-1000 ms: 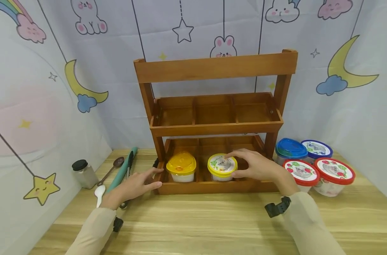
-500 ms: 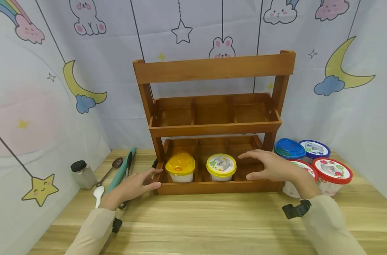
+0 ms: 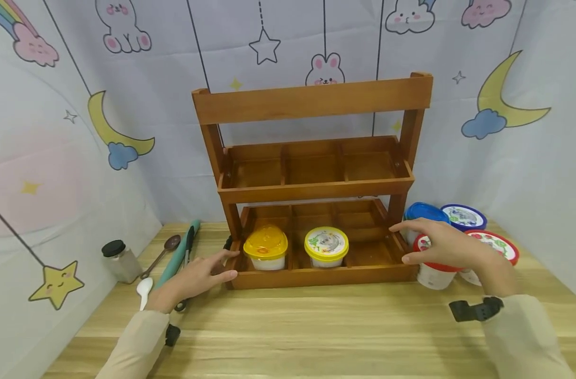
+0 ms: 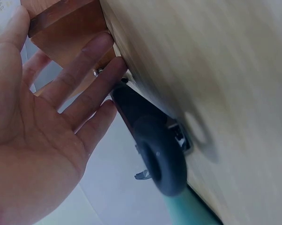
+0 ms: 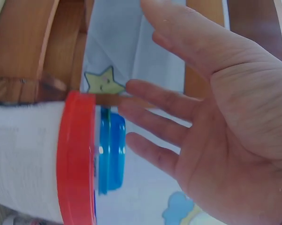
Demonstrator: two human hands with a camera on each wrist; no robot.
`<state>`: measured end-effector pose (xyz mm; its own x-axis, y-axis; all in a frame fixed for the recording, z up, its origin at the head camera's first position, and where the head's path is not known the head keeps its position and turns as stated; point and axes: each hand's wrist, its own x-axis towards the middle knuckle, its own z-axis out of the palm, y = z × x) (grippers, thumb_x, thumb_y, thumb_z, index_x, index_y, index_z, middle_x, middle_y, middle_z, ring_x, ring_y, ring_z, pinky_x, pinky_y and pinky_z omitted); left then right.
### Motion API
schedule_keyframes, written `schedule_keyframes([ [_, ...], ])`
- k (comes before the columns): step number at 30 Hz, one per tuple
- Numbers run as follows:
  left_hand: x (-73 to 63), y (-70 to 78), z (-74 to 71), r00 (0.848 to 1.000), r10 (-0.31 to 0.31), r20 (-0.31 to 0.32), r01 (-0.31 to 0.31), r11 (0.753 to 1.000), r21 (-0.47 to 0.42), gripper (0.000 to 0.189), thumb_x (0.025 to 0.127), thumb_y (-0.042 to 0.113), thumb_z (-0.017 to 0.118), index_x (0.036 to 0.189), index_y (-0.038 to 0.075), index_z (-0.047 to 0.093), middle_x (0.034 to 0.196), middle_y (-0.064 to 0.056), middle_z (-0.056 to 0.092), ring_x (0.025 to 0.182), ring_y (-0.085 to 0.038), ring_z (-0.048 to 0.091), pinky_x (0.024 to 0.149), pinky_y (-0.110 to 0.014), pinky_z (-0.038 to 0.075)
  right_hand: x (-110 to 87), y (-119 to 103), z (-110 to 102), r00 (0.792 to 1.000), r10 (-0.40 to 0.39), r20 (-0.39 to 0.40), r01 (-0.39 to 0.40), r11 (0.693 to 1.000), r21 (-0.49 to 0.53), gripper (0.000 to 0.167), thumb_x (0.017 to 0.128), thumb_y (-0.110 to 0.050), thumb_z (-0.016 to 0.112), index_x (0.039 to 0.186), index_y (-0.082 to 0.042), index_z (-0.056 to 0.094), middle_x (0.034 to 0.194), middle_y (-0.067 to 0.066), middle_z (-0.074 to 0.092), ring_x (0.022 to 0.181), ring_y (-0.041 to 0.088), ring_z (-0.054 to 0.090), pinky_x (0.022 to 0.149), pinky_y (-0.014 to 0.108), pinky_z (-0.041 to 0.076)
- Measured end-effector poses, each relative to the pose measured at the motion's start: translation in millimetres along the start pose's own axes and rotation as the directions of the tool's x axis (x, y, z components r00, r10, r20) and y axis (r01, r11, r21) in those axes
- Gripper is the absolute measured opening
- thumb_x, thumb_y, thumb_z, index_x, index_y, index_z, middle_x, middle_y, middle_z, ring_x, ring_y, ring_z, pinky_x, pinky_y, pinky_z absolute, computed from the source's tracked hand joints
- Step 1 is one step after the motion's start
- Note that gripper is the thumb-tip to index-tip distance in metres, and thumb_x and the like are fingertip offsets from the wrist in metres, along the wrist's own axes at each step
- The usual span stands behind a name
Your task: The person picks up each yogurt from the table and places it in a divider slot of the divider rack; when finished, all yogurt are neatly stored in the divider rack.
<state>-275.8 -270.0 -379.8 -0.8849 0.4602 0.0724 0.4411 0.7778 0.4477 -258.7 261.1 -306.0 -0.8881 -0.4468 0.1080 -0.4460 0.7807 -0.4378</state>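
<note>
My left hand (image 3: 198, 276) rests with loosely spread fingers at the left end of the brown wooden rack (image 3: 316, 277). In the left wrist view its fingertips lie right at the rack's side, over a black ring-ended handle (image 4: 159, 154). My right hand (image 3: 451, 245) holds nothing; its fingers are spread past the rack's right end, in front of the tubs there. In the right wrist view a red-lidded tub (image 5: 75, 159) lies beside those fingertips. A tub with a domed yellow lid (image 3: 266, 245) and a tub with a flat yellow lid (image 3: 326, 245) sit in the lower tier's left and middle compartments.
Blue-lidded tubs (image 3: 425, 211) and another red-lidded tub (image 3: 498, 245) stand on the table (image 3: 316, 337) right of the rack. At left are a black-capped jar (image 3: 121, 261), a brown spoon (image 3: 162, 253), a white spoon (image 3: 145, 289) and a teal-handled utensil (image 3: 176, 258).
My right hand has left the flat yellow-lidded tub and moved right, past the rack's end to the red-lidded tubs. The left hand stays at the rack's left end.
</note>
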Motion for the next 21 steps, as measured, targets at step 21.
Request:
schedule_keyframes([
  [21,1.4,-3.1,0.7,0.999,0.028,-0.022,-0.027,0.999,0.017,0.055,0.101,0.046,0.058,0.146,0.016,0.049,0.104,0.0,0.073,0.093,-0.016,0.069,0.081,-0.044,0.054,-20.9,34.0,-21.7,0.992,0.118,0.039,-0.118,0.993,0.01,0.054,0.088,-0.036,0.077,0.133,-0.011,0.062,0.124,0.019,0.06,0.11,0.039,0.053,0.068,0.04,0.057],
])
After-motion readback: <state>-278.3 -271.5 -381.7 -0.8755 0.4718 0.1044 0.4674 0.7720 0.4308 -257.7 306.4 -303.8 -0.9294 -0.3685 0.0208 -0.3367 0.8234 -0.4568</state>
